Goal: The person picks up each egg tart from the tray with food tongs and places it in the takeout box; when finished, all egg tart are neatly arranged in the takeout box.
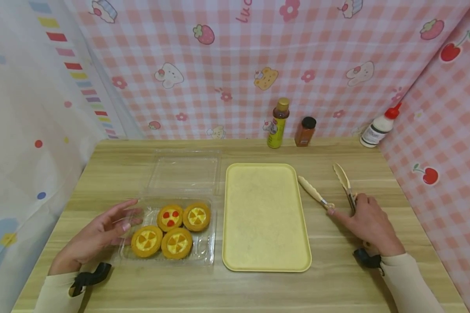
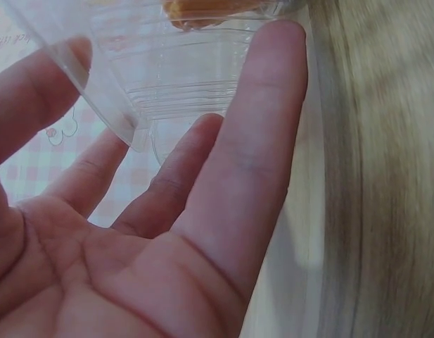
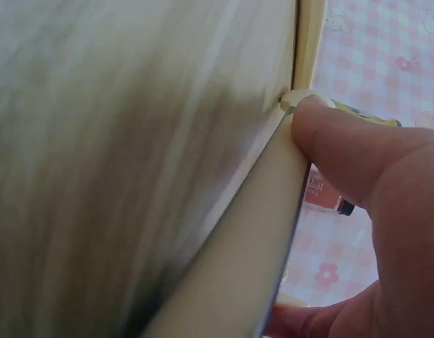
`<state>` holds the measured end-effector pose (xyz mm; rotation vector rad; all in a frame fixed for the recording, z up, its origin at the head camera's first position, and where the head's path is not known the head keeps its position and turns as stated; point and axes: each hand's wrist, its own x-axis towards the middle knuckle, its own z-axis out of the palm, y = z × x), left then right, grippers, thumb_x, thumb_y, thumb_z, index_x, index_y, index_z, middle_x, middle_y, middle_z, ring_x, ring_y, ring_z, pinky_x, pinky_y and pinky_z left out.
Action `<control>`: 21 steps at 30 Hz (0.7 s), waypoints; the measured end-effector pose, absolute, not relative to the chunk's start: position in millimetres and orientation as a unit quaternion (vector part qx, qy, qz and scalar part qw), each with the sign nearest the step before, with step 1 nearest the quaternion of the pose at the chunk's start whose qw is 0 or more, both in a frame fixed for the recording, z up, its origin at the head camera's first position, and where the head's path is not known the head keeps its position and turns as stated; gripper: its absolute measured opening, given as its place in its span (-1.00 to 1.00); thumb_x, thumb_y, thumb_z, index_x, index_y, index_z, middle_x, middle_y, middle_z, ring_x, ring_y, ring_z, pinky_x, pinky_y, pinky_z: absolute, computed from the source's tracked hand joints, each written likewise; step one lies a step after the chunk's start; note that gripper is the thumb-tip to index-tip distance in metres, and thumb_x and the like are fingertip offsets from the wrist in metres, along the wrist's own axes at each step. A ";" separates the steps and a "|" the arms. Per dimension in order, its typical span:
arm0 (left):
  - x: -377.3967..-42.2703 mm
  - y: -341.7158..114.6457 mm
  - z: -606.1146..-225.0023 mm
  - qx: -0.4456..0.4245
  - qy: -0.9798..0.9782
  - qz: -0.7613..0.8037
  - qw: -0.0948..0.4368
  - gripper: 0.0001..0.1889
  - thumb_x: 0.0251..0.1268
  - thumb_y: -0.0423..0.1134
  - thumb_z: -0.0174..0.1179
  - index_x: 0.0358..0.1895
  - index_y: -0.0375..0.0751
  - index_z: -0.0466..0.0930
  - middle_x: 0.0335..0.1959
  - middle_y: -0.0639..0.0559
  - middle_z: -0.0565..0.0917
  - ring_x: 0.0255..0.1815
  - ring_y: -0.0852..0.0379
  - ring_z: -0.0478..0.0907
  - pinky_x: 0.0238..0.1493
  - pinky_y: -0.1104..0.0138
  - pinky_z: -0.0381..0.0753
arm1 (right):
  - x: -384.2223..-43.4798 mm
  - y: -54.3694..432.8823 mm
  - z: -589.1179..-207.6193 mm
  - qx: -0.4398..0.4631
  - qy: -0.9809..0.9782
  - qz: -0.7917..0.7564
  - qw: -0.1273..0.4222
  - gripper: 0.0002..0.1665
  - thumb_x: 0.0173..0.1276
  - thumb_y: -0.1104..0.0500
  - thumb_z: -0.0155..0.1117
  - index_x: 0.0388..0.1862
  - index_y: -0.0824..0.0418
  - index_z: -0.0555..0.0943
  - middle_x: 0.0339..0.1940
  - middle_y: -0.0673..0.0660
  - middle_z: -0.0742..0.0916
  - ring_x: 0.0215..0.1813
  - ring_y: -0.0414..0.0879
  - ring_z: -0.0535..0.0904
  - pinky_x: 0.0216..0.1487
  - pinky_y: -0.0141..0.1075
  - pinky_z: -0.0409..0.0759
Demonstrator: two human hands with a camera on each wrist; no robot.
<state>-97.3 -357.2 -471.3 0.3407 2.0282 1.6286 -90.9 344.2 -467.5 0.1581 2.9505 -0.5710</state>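
Note:
My left hand [image 1: 98, 232] is at the left edge of a clear plastic container [image 1: 215, 243], its fingers spread against the wall. In the left wrist view the fingers of my left hand [image 2: 153, 211] are nearly straight beside the clear wall. Several round tarts sit in the container, including one with red pieces [image 1: 170, 218] and one with yellow wedges [image 1: 177, 243]. My right hand [image 1: 370, 224] grips cream-tipped tongs [image 1: 315, 191] with the arms spread, thumb on one arm. The right wrist view shows the thumb pressing a tong arm [image 3: 238, 232].
A pale yellow tray [image 1: 266, 217] lies between the container and the tongs. The container's clear lid [image 1: 186, 171] is folded back. Along the back stand a yellow-labelled bottle [image 1: 276, 126], a black-capped spice jar [image 1: 305, 132] and a white red-topped bottle [image 1: 377, 128].

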 end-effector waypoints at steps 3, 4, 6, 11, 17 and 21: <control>-97.0 -356.5 -470.4 0.123 0.749 0.598 0.256 -0.39 0.77 -0.31 -0.11 0.73 -0.08 -0.02 0.47 0.38 0.48 0.36 0.40 0.58 0.08 0.13 0.78 | -90.3 344.4 -467.9 0.057 0.978 -0.186 0.069 0.09 0.32 -0.60 0.25 -0.01 0.46 0.41 -0.18 0.43 0.54 -0.38 0.16 0.50 -0.53 -0.16 0.38; -96.9 -356.3 -470.0 0.122 0.750 0.597 0.256 -0.39 0.77 -0.31 -0.11 0.73 -0.09 -0.02 0.47 0.38 0.48 0.36 0.40 0.58 0.08 0.13 0.78 | -90.2 344.4 -467.8 0.059 0.979 -0.184 0.070 0.10 0.31 -0.61 0.25 0.00 0.46 0.41 -0.18 0.43 0.54 -0.39 0.16 0.50 -0.54 -0.16 0.38; -97.3 -356.1 -469.7 0.123 0.751 0.596 0.255 -0.39 0.76 -0.31 -0.11 0.73 -0.09 -0.02 0.47 0.38 0.48 0.36 0.40 0.58 0.08 0.13 0.78 | -89.9 344.4 -467.5 0.061 0.979 -0.182 0.070 0.10 0.31 -0.62 0.24 0.01 0.46 0.41 -0.19 0.42 0.55 -0.40 0.16 0.50 -0.55 -0.15 0.38; -98.6 -357.0 -470.8 0.130 0.749 0.599 0.253 -0.38 0.75 -0.34 -0.10 0.73 -0.11 -0.02 0.46 0.37 0.49 0.35 0.38 0.59 0.07 0.12 0.78 | -90.1 345.0 -465.0 0.061 0.979 -0.178 0.073 0.21 0.31 -0.63 0.23 0.17 0.53 0.40 -0.14 0.46 0.57 -0.35 0.21 0.54 -0.53 -0.12 0.41; -99.6 -359.4 -472.2 0.132 0.741 0.608 0.252 -0.37 0.73 -0.38 -0.09 0.72 -0.13 0.00 0.47 0.35 0.49 0.35 0.36 0.59 0.06 0.10 0.79 | -90.1 345.4 -457.5 0.062 0.982 -0.171 0.052 0.39 0.29 -0.65 0.20 0.52 0.53 0.24 0.04 0.56 0.56 -0.21 0.36 0.62 -0.46 0.02 0.52; -101.0 -360.6 -473.0 0.147 0.734 0.619 0.237 -0.36 0.70 -0.44 -0.07 0.71 -0.19 0.02 0.48 0.29 0.50 0.36 0.33 0.60 0.06 0.13 0.80 | -90.2 340.9 -449.3 0.055 0.986 -0.159 0.011 0.36 0.29 -0.64 0.22 0.55 0.47 0.26 0.10 0.55 0.55 -0.15 0.39 0.63 -0.44 0.10 0.55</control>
